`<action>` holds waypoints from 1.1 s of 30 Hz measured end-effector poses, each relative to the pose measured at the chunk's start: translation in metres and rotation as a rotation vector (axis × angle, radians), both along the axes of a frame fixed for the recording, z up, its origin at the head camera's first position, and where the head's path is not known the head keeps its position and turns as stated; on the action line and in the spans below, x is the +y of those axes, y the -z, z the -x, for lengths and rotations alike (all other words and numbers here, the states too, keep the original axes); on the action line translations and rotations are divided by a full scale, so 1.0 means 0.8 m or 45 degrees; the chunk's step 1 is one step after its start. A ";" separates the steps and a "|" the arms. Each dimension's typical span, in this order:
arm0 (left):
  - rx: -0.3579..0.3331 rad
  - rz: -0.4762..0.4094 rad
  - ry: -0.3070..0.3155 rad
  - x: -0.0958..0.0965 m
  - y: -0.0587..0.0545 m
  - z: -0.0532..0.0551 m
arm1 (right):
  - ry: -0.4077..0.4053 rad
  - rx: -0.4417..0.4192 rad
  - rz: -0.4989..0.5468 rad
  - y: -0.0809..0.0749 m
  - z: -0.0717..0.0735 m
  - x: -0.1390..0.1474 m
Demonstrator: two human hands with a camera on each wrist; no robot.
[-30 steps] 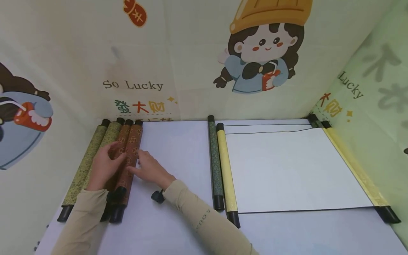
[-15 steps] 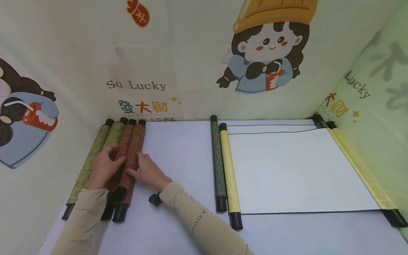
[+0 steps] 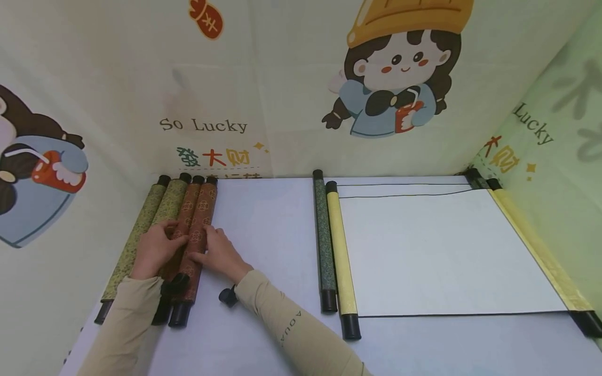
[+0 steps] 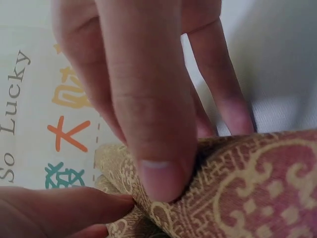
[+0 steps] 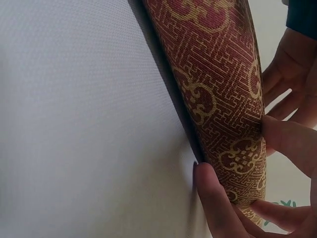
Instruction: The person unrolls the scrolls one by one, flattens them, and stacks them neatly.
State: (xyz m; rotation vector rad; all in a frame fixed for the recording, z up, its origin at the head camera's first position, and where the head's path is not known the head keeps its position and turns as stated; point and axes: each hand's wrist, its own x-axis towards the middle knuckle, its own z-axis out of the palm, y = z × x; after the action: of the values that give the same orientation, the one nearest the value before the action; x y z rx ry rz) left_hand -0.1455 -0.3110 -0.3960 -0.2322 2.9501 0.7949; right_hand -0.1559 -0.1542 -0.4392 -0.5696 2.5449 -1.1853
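Two brick-red patterned hanging scrolls with black rod ends lie rolled up at the table's left. My left hand [image 3: 155, 251] curves its thumb and index finger around the inner red scroll [image 3: 186, 201]; its other fingers are mostly hidden. My right hand [image 3: 223, 255] holds the outer red scroll [image 3: 203, 202], thumb on its upper surface and a finger at its right edge. In the right wrist view, the right fingertip [image 5: 208, 178] meets the scroll's lower edge [image 5: 195, 94]. The left wrist view shows the right thumb [image 4: 166, 181] on the gold-patterned fabric [image 4: 267, 188].
Two olive-green rolled scrolls, including one against the wall side [image 3: 136, 235], lie left of the red ones. Mid-table are a dark green roll [image 3: 324, 235] and a yellow roll [image 3: 342, 250]. White paper [image 3: 447, 250] stretches from it to a yellow edge [image 3: 541, 245]. Patterned cloth walls [image 3: 282, 104] enclose the table.
The head view has shifted slightly, so the scene sits farther right. Both hands have slid a little toward me along the red scrolls, which stay in place.
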 end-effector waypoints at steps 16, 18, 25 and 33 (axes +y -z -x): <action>-0.049 0.066 0.019 0.001 -0.001 -0.003 | -0.001 -0.017 -0.007 -0.005 -0.006 -0.001; -0.039 0.045 0.004 0.000 0.000 -0.004 | 0.006 -0.021 -0.003 -0.006 -0.007 -0.002; -0.001 -0.068 -0.009 -0.008 0.001 -0.007 | 0.035 -0.032 0.020 -0.004 -0.007 -0.004; -0.020 -0.116 -0.052 -0.008 0.001 -0.008 | 0.024 -0.055 0.068 -0.003 -0.002 -0.001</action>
State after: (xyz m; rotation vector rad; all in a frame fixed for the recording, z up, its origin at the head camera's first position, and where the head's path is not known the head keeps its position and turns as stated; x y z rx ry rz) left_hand -0.1391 -0.3178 -0.3968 -0.2923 2.8948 0.9253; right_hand -0.1544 -0.1547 -0.4364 -0.5275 2.4943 -1.2617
